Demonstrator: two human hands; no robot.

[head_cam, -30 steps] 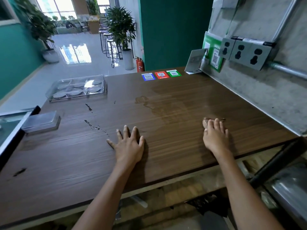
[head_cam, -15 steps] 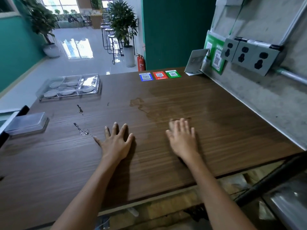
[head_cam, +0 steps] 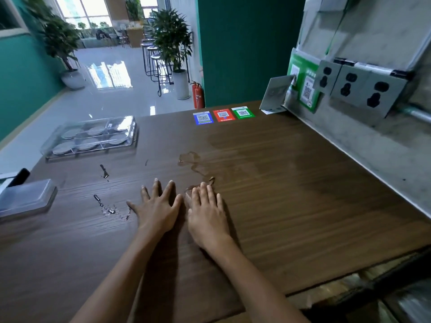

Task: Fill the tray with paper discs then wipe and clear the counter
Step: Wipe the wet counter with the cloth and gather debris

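A clear plastic tray [head_cam: 50,149] with several paper discs [head_cam: 89,143] in its compartments stands at the far left of the brown wooden counter [head_cam: 291,206]. My left hand [head_cam: 157,209] lies flat on the counter, fingers spread. Right beside it, my right hand [head_cam: 207,213] presses flat with straight fingers on something thin and brownish, mostly hidden under the fingers. Spilled liquid [head_cam: 191,160] pools just beyond the hands, and a damp streak runs off to the right. Small drops [head_cam: 108,209] lie left of my left hand.
A clear plastic lid [head_cam: 25,199] lies at the counter's left edge. Three QR stickers [head_cam: 224,115] mark the far edge. A card stand [head_cam: 275,94] leans at the far right corner. A grey wall with power sockets [head_cam: 361,88] borders the right side.
My right hand has slid left across the counter from the right side until it is next to my left hand, leaving a damp streak. The left hand stayed flat.
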